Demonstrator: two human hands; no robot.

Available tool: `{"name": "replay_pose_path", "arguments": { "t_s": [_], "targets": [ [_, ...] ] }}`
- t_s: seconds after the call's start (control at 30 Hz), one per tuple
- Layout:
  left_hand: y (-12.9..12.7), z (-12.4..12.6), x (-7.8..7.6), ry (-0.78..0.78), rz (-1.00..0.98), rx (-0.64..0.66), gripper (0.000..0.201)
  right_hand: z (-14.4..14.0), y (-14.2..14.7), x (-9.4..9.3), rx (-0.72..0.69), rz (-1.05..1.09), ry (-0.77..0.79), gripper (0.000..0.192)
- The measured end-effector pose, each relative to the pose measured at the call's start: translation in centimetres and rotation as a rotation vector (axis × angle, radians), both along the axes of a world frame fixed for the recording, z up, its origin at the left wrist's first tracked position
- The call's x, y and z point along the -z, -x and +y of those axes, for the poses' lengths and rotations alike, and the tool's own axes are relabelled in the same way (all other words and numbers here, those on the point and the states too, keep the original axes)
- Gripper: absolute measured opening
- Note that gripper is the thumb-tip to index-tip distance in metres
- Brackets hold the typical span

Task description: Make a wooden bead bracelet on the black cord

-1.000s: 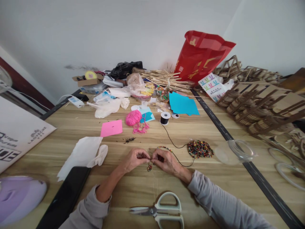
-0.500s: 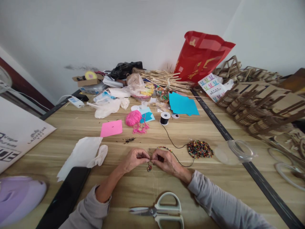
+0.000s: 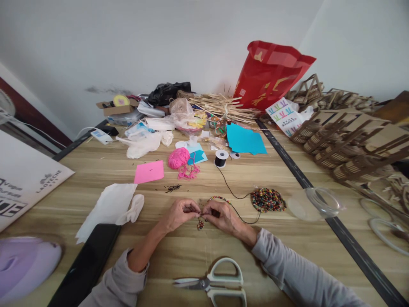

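Observation:
My left hand and my right hand meet fingertip to fingertip above the table, each closed in a pinch. Between them is the thin end of a beaded cord, mostly hidden by the fingers. A small cluster of dark red and brown beads sits just below the fingertips. Behind my right hand curves a strand of multicoloured beads, running on into black cord. That cord passes a heap of strung beads to the right. Farther back stands a spool of black cord.
Scissors with pale handles lie in front of me. A black phone-like slab and white paper are at left. Pink yarn, small black bits and blue sheets lie beyond; woven baskets crowd the right.
Almost nothing differs. My fingertips shift very slightly, with both hands still pinched together over the bead cluster.

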State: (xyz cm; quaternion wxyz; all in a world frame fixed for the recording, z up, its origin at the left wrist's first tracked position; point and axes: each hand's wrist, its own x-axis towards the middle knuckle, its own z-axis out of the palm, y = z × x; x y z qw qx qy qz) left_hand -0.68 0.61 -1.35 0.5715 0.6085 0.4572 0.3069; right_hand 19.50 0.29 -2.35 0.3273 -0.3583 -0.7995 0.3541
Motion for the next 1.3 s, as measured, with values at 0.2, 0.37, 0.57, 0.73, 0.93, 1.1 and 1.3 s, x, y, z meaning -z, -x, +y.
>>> {"name": "replay_pose_path", "arguments": {
  "t_s": [0.2, 0.37, 0.57, 0.73, 0.93, 1.1, 1.3],
  "targets": [
    [-0.06, -0.06, -0.01, -0.006, 0.025, -0.001, 0.011, 0.05, 0.02, -0.06, -0.018, 0.009, -0.021, 0.006],
    [-0.06, -0.03, 0.35, -0.015, 0.027, -0.008, 0.011, 0.03, 0.04, -0.31, -0.028, 0.013, -0.017, 0.006],
    [-0.05, -0.02, 0.56, -0.019, 0.029, 0.002, 0.013, 0.0, 0.07, -0.44, -0.018, -0.006, -0.024, 0.005],
    [-0.15, -0.01, 0.47, -0.031, 0.03, 0.01, 0.012, -0.06, 0.08, -0.35, -0.028, -0.03, -0.043, 0.007],
    [-0.13, -0.07, 0.55, -0.046, 0.029, 0.003, 0.012, -0.08, 0.05, -0.55, -0.04, -0.035, -0.081, 0.007],
    [-0.13, -0.15, 0.27, -0.092, 0.048, -0.002, 0.011, -0.08, 0.11, -0.68, -0.05, -0.012, -0.104, 0.009],
    [-0.24, -0.21, 0.27, -0.145, 0.092, -0.012, 0.009, -0.13, 0.15, -0.64, -0.05, -0.001, -0.078, 0.009]
  ]
}}
